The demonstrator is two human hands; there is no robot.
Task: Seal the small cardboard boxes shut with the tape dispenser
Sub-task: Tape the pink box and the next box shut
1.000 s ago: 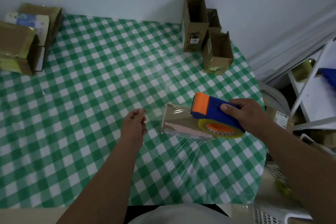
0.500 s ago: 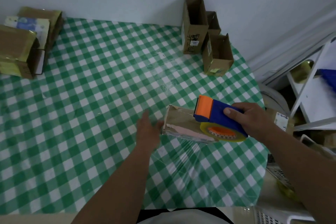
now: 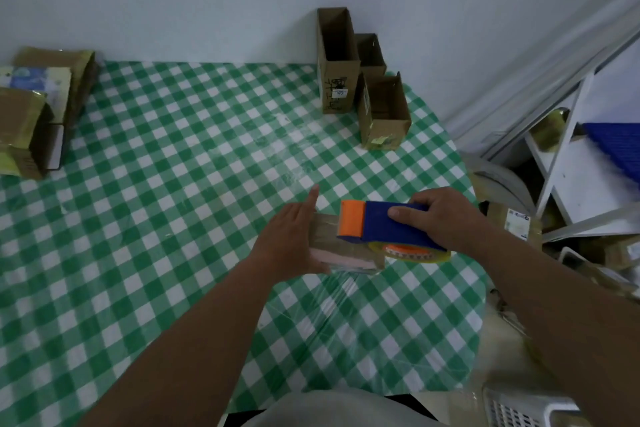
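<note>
- While the left hand lies flat, fingers straight, against the small box on the checked surface,
- the right hand, at its 3 o'clock, grips the tape dispenser resting on the box top.

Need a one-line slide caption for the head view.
Left hand steadies a small cardboard box on the checked tablecloth while the right hand holds the tape dispenser over it.

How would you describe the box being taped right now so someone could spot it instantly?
On the green checked tablecloth, look near the front right edge. The small flat cardboard box lies between both hands, left hand resting on it. Unlike the open upright boxes by the wall, it sits under the blue and orange tape dispenser.
</note>
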